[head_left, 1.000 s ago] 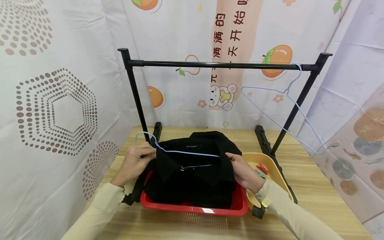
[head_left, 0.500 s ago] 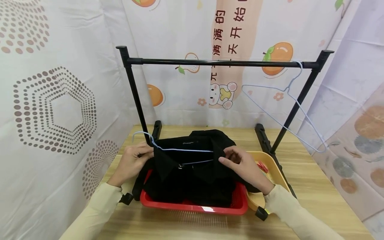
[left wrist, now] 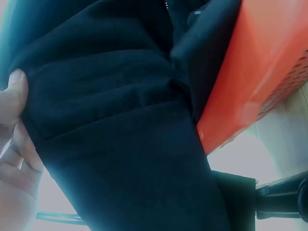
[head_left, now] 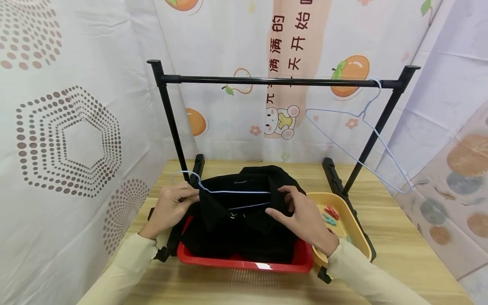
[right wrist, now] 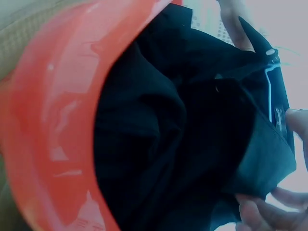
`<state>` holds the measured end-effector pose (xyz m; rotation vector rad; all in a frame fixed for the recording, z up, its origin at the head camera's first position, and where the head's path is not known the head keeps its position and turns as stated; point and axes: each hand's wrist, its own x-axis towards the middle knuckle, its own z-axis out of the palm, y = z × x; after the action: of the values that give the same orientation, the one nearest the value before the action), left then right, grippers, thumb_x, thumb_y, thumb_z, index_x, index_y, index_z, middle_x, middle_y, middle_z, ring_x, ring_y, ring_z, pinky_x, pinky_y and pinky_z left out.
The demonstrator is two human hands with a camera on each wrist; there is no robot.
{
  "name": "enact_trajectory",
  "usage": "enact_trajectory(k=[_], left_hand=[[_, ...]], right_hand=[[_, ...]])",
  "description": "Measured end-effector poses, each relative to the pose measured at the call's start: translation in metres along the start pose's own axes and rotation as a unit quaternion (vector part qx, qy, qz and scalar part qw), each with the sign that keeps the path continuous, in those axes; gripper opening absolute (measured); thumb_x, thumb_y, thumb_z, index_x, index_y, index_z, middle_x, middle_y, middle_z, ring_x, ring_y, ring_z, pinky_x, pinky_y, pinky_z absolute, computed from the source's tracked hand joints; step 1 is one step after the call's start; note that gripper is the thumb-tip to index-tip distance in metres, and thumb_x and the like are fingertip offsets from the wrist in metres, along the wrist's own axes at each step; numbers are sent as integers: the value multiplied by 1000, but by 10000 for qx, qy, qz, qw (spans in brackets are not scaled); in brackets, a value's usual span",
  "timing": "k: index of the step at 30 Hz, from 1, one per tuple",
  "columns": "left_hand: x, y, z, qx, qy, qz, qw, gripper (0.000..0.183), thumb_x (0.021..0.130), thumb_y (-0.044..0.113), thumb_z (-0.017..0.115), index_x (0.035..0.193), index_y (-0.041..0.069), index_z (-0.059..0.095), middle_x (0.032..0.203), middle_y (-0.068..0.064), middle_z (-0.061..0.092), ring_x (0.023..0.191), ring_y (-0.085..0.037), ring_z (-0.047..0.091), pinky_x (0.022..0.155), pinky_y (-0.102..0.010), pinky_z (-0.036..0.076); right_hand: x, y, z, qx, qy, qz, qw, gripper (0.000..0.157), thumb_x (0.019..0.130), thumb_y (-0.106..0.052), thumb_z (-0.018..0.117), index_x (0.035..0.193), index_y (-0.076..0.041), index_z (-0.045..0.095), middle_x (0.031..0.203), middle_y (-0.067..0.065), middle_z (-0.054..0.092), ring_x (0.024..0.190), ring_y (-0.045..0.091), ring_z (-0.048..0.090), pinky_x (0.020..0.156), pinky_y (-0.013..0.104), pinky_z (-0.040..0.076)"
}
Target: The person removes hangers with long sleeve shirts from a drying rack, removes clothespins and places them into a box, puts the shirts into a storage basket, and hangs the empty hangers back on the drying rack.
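A black collared shirt lies bunched in a red basket, its collar spread upward. A light blue hanger runs through the neck opening, and its hook sticks out at the left. My left hand pinches the shirt's left edge beside the hook, thumb in front in the left wrist view. At the right side of the collar, my right hand holds the cloth, with thumb and forefinger spread over it. Its fingertips are at the underside of the fabric in the right wrist view. Inside the shirt the hanger's far end is hidden.
Behind the basket stands a black rack with a second blue hanger on its bar at the right. A yellow tray with red and teal clothes pegs sits right of the basket, partly behind my right arm.
My right hand has shifted left from the outer edge of the shirt onto the collar, thumb now spread in front. The left hand stays at its edge.
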<state>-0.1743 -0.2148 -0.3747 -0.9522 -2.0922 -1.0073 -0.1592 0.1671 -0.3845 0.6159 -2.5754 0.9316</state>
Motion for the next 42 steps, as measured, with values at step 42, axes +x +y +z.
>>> enact_trajectory(k=[42], left_hand=[[-3,0,1,-70,127,-66,9999,30,70,-22,82,86,4,80,80,-2,70,70,-14,62,67,-16,47]], right_hand=[[7,27,13,1998,-617,518,9765,24,88,-9,82,112,-11,75,97,1,73,75,13,66,68,27,56]])
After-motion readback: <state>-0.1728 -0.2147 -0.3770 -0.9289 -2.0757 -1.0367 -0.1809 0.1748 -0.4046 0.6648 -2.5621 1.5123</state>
